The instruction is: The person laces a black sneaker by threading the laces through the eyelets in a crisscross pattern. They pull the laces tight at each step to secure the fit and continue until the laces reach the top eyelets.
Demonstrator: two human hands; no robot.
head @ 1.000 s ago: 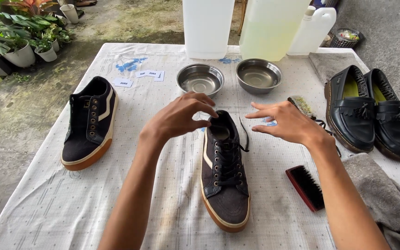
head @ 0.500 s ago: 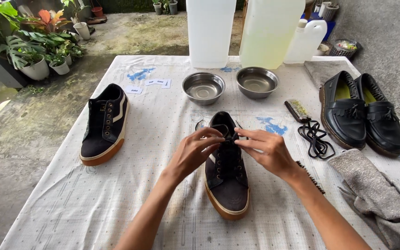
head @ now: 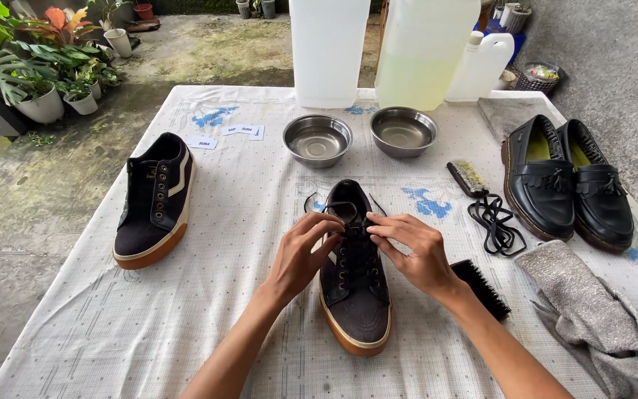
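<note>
Both hands are on the black suede sneaker [head: 354, 292] with the gum sole, mid worktop [head: 97, 325]: left hand [head: 306, 255] and right hand [head: 410, 251] each have a pinching grip closed on the black lace [head: 342, 210] near the top eyelets. Its laceless twin [head: 153, 198] sits off left on the dotted white cloth. Small white paper labels [head: 245, 131] lie behind it, near two shiny steel bowls [head: 317, 139] and tall translucent plastic jugs [head: 424, 52].

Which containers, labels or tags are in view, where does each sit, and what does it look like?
White jug: back centre of the table, tall, opaque.
Clear jug: right of it, holds pale yellow liquid.
Small white bottle: further right, capped, with handle.
Paper slips: back left, small white rectangles with blue print.
Single slip: beside the left sneaker, same look.
No screens or signs.
</note>
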